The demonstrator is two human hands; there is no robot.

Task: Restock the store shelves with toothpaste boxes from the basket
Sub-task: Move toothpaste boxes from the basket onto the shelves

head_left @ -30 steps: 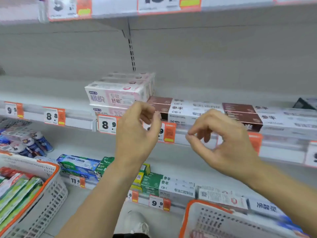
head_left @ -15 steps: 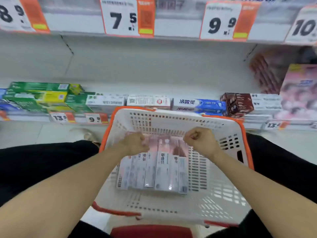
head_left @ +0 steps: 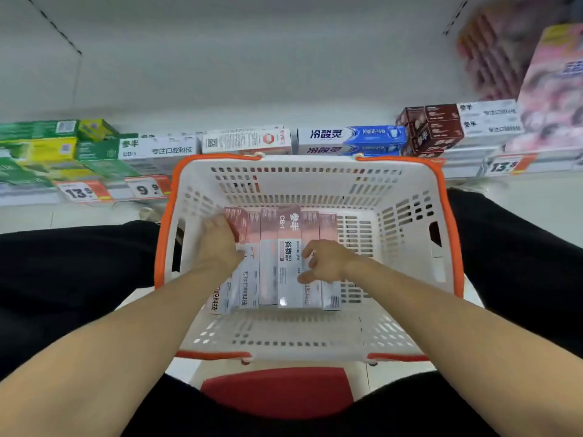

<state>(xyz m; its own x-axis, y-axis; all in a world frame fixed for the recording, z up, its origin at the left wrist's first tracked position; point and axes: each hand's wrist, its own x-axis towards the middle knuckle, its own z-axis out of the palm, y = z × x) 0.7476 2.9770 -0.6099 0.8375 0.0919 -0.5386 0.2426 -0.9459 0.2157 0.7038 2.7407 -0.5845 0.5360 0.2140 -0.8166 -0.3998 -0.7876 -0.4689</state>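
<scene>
A white basket (head_left: 407,216) with an orange rim holds a row of pink and white toothpaste boxes (head_left: 285,260) lying side by side. The left hand (head_left: 217,244) rests on the left boxes, fingers curled over them. The right hand (head_left: 325,261) touches the right boxes with spread, bent fingers. More boxes sit on the low shelf (head_left: 252,141) behind.

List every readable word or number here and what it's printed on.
"CB-1": pink toothpaste box in the basket.
"谷物": same box.
"冷酸灵": blue-and-white box on the shelf.
"9.": price tag, rest cut off.
"13.": left tag and right tag.
Other print: too blurred.
</scene>
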